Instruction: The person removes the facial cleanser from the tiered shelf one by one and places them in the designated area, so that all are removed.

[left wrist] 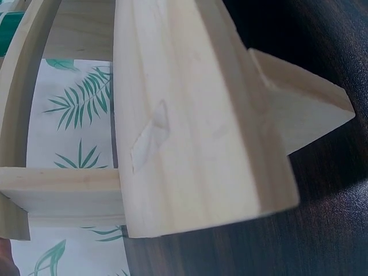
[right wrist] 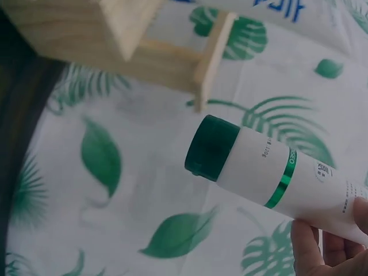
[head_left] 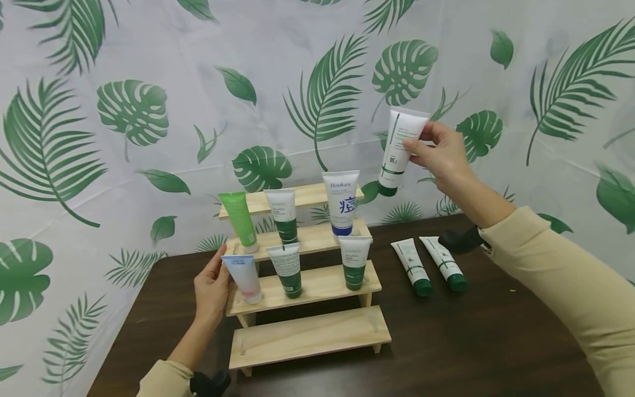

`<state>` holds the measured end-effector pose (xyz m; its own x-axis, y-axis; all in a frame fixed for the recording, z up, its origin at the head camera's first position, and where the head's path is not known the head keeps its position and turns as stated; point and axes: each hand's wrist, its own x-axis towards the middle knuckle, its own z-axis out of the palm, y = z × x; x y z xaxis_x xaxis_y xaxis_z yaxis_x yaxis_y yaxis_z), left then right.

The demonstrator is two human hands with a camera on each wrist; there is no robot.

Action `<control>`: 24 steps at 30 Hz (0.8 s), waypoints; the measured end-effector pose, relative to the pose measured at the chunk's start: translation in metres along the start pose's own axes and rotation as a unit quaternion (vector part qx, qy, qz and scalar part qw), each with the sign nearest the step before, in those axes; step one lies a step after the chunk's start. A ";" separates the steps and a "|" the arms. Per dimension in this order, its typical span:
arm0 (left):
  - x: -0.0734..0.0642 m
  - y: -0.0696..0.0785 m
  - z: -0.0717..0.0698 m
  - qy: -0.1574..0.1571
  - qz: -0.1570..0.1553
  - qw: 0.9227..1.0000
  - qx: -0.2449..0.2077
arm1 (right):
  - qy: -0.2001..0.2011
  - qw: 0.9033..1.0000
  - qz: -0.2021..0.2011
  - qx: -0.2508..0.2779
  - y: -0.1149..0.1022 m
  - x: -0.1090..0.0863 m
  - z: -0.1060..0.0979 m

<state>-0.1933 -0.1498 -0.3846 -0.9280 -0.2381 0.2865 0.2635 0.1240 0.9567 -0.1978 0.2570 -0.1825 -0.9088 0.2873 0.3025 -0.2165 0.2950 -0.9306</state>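
A tiered wooden display rack [head_left: 310, 336] stands on the table, with several tubes upright on its steps. My left hand [head_left: 212, 289] holds the rack's left end, beside a pale blue and pink tube [head_left: 244, 281]; part of its grip is hidden. In the left wrist view only a bit of that hand [left wrist: 6, 261] shows, close to the end of a wooden step [left wrist: 184, 144]. My right hand [head_left: 444, 151] pinches a white tube [head_left: 397, 146] with a dark green cap [right wrist: 213, 148] near its flat top, cap downward, in the air right of the rack's top step.
Two similar white tubes [head_left: 412, 264] [head_left: 443, 262] lie on the dark table [head_left: 476, 342] right of the rack. A green tube [head_left: 238, 218] and a white and blue tube [head_left: 342, 201] stand on an upper step. Behind hangs a leaf-patterned cloth [head_left: 188, 132].
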 end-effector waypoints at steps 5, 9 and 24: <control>0.003 0.001 -0.003 0.003 -0.006 1.000 0.013 | 0.023 0.999 0.017 -0.046 0.032 0.003 -0.027; 0.004 0.003 -0.006 0.004 -0.013 1.000 0.026 | 0.037 0.995 0.036 -0.086 0.062 0.002 -0.048; 0.004 0.000 -0.005 -0.001 -0.013 1.000 0.012 | -0.017 0.977 0.113 -0.182 0.162 0.001 -0.121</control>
<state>-0.1958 -0.1559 -0.3832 -0.9349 -0.2392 0.2622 0.2339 0.1405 0.9621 -0.1913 0.4153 -0.3084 -0.9315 0.3539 0.0845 0.1272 0.5343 -0.8357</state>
